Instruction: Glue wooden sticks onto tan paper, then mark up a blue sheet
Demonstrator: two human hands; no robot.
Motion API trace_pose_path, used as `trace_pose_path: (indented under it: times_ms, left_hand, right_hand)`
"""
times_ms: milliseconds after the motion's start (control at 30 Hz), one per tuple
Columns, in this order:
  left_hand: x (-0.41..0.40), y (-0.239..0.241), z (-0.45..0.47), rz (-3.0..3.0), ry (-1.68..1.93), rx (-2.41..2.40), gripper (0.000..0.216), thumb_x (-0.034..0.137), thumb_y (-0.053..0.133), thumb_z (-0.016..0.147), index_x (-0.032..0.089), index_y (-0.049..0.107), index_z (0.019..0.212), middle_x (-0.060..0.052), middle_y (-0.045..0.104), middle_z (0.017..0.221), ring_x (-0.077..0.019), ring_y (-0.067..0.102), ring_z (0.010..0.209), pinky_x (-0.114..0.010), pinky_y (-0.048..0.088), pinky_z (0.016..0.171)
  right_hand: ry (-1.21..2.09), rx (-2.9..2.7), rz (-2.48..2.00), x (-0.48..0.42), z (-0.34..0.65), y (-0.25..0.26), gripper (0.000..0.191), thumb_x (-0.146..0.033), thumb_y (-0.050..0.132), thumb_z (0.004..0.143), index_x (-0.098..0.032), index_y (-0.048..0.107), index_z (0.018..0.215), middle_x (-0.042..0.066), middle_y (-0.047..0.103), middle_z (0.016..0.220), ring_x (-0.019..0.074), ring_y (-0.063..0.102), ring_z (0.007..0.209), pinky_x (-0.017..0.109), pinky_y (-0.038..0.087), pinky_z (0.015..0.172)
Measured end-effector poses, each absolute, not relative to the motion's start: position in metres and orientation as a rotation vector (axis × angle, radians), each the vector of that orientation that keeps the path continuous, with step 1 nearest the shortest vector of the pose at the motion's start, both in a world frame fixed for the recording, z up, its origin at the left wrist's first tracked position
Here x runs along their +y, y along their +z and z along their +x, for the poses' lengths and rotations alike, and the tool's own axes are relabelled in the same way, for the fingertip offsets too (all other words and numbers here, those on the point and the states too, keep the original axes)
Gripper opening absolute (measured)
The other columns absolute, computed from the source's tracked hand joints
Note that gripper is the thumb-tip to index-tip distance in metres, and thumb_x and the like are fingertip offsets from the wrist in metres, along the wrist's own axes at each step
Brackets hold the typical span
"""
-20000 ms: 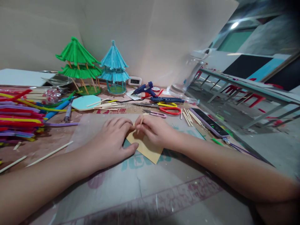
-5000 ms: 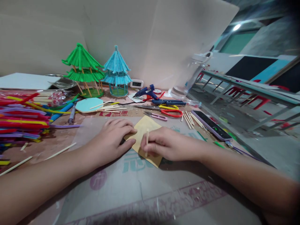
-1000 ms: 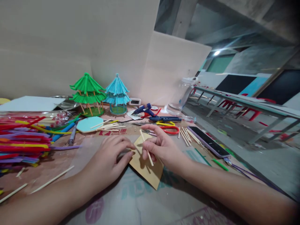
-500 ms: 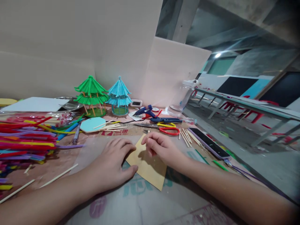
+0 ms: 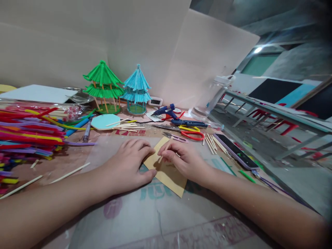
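Observation:
A tan sheet of sandpaper [image 5: 169, 174] lies on the worktable in front of me. My left hand [image 5: 127, 165] rests flat on its left edge, fingers spread, pinning it down. My right hand [image 5: 181, 159] is closed in a pinch on a short wooden stick [image 5: 164, 152], whose lower end touches the sandpaper.
A heap of coloured pipe cleaners [image 5: 28, 133] fills the left. Behind stand a green pagoda model [image 5: 103, 86] and a blue pagoda model [image 5: 136, 90]. A blue glue gun [image 5: 164, 111], red-handled scissors [image 5: 190, 133], loose sticks [image 5: 212, 143] and a phone [image 5: 234, 150] lie to the right.
One second ago my right hand held the stick up above the sandpaper with fingers loose. Now it has come down and pinches the stick against the sheet. The camera has tipped downward.

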State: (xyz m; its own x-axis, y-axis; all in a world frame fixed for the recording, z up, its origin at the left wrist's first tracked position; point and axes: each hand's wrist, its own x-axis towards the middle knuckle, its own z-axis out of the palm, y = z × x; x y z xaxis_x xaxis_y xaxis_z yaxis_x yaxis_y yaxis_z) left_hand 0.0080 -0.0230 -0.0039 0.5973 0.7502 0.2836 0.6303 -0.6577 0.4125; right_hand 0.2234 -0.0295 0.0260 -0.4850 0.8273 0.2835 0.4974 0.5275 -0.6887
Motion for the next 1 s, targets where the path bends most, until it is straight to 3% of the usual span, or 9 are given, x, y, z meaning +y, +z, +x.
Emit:
trace_pose_path:
  times_ms: [100,333,467,600,700,833,1000]
  left_hand:
    - [-0.023,-0.004,0.008,2.566,0.645,1.120,0.037,0.043,0.063,0.085,0.019,0.066,0.114,-0.010,0.061,0.124,-0.0336,0.052,0.122,-0.055,0.041,0.108]
    - [-0.022,-0.006,0.009,2.591,0.663,1.121,0.036,0.043,0.065,0.084,0.020,0.066,0.111,-0.010,0.061,0.122,-0.0335,0.051,0.122,-0.054,0.041,0.107]
    - [-0.023,-0.006,0.009,2.599,0.674,1.107,0.030,0.043,0.063,0.086,0.021,0.067,0.106,-0.009,0.062,0.120,-0.0328,0.053,0.120,-0.054,0.041,0.107]
    - [-0.023,-0.007,0.008,2.613,0.686,1.121,0.033,0.044,0.064,0.085,0.021,0.066,0.109,-0.009,0.061,0.120,-0.0330,0.052,0.120,-0.053,0.041,0.106]
    - [-0.023,-0.008,0.008,2.616,0.676,1.099,0.031,0.044,0.062,0.087,0.022,0.066,0.108,-0.009,0.061,0.120,-0.0323,0.052,0.120,-0.052,0.041,0.107]
    - [-0.022,-0.007,0.008,2.612,0.653,1.122,0.036,0.045,0.064,0.085,0.020,0.066,0.111,-0.010,0.061,0.122,-0.0342,0.052,0.122,-0.054,0.040,0.107]
    - [-0.023,-0.006,0.008,2.616,0.645,1.111,0.035,0.045,0.062,0.087,0.020,0.066,0.111,-0.010,0.061,0.122,-0.0338,0.052,0.122,-0.054,0.040,0.108]
  right_hand:
    - [0.728,-2.255,-1.010,-0.032,0.221,0.024,0.013,-0.024,0.054,0.097,-0.021,0.060,0.085,0.003,0.071,0.080,0.0157,0.065,0.071,0.027,0.049,0.068]
    - [0.394,-2.453,-1.016,-0.017,0.224,0.020,0.012,-0.016,0.051,0.093,-0.020,0.058,0.085,0.007,0.071,0.084,0.0201,0.065,0.078,0.031,0.047,0.072]
    - [0.573,-2.511,-0.896,-0.017,0.224,0.021,0.010,-0.017,0.052,0.094,-0.021,0.057,0.087,0.005,0.072,0.085,0.0183,0.066,0.077,0.028,0.048,0.072]
    - [0.424,-2.457,-0.938,-0.019,0.225,0.020,0.012,-0.015,0.050,0.093,-0.020,0.056,0.085,0.006,0.072,0.085,0.0188,0.065,0.077,0.029,0.047,0.072]
    - [0.508,-2.501,-0.847,-0.020,0.225,0.020,0.013,-0.021,0.049,0.096,-0.020,0.057,0.086,0.006,0.071,0.084,0.0181,0.065,0.076,0.028,0.047,0.070]
    - [0.384,-2.483,-0.914,-0.020,0.227,0.020,0.012,-0.015,0.049,0.092,-0.020,0.057,0.084,0.007,0.071,0.083,0.0192,0.064,0.075,0.029,0.047,0.069]
    - [0.458,-2.526,-0.833,-0.021,0.228,0.020,0.011,-0.016,0.050,0.093,-0.020,0.057,0.086,0.007,0.072,0.085,0.0185,0.065,0.076,0.029,0.048,0.071]
